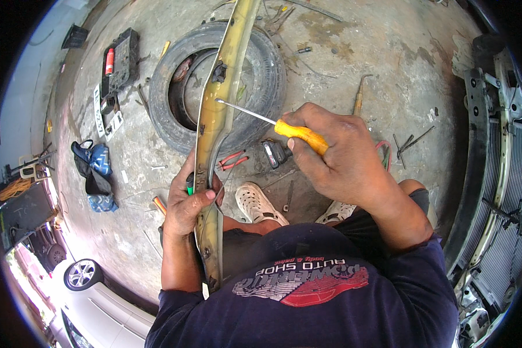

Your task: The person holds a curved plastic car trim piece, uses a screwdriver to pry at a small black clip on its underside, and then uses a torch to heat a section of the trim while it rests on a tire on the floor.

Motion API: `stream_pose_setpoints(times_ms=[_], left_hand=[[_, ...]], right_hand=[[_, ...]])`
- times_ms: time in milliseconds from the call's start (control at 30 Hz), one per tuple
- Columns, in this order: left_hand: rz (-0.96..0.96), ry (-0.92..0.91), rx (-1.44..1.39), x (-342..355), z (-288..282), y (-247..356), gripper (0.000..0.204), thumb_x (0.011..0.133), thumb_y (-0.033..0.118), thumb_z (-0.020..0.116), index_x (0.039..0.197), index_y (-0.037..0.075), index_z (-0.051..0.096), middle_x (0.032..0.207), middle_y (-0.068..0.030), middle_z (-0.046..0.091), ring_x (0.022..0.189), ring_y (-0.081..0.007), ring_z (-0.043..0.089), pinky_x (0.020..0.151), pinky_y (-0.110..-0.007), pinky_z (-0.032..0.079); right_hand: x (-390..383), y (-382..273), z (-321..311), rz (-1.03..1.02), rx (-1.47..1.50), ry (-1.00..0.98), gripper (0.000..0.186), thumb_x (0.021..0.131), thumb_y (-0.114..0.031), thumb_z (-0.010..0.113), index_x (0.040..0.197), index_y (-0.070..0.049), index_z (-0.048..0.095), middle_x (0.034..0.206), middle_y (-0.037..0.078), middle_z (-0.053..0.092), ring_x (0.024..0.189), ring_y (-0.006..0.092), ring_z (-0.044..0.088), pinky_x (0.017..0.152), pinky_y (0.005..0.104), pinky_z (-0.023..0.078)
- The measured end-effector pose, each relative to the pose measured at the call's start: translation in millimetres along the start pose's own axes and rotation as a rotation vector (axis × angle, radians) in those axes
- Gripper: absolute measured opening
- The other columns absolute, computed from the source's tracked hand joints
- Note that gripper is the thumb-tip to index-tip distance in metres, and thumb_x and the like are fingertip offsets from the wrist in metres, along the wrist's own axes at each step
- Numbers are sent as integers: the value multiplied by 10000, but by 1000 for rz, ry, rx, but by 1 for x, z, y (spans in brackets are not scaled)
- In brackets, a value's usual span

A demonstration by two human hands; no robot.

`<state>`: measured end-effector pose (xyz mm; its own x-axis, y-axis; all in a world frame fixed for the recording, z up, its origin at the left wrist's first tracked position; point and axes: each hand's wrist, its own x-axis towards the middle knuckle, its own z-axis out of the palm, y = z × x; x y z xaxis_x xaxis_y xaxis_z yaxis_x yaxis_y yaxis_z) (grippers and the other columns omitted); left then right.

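Observation:
A long, narrow yellowish trim strip (pixel 206 130) stretches from my lap up past the far edge of the view. My left hand (pixel 185 204) is closed around its lower part, thumb on the front face. Beside those fingers a green-ended object (pixel 190 183) shows; how it is held is hidden. In my right hand (pixel 349 155) is a screwdriver (pixel 298 136) with a yellow handle and thin metal shaft. Its tip points left and appears at the strip's surface, below a dark lump (pixel 219 72); I cannot tell if it touches.
Behind the strip lies a tyre (pixel 272 78) on the concrete floor. Red-handled pliers (pixel 233 160) and a black battery pack (pixel 274 152) lie near my shoes. A black tray (pixel 130 52) and blue bag (pixel 101 159) are left. Exposed car front parts (pixel 475 156) line the right.

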<state>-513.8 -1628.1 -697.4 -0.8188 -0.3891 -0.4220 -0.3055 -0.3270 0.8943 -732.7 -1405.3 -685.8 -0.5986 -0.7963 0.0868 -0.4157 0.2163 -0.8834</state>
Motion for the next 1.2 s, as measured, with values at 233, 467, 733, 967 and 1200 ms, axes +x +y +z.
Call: stream_pose_setpoints(times_ms=[233,467,733,967,1200], left_hand=[[27,47,-61,0,2,-3,946,811,187,823,1628,-23,395,775,-35,565,658,-158,536,644,-322,490],[34,64,-46,2,5,2,960,818,216,823,1634,-23,377,760,-32,556,635,-151,527,641,-317,496],[33,54,-42,0,6,1,981,789,205,821,1633,-27,379,771,-45,568,634,-153,528,633,-314,498],[41,16,-69,-1,5,0,997,767,181,820,1638,-16,377,774,-52,565,666,-165,536,630,-323,498],[26,3,-45,-1,7,2,983,771,185,827,1630,-14,391,778,-51,557,668,-172,540,621,-321,481]], right_hand=[[1,2,2,25,28,-7,209,914,-120,710,1078,-19,629,908,250,707,866,480,704,741,534,555],[-1,1,-2,16,37,22,192,927,-99,698,1093,-15,652,904,221,712,875,419,727,752,460,562],[-3,1,3,11,33,-11,177,951,-59,686,1121,-13,695,842,152,715,776,319,756,706,361,561],[-3,0,2,30,59,-33,168,938,-73,696,1092,-10,667,868,184,722,819,360,752,720,413,568],[-4,-1,7,10,85,2,180,907,-112,719,1032,-22,626,877,241,712,831,463,716,715,513,563]])
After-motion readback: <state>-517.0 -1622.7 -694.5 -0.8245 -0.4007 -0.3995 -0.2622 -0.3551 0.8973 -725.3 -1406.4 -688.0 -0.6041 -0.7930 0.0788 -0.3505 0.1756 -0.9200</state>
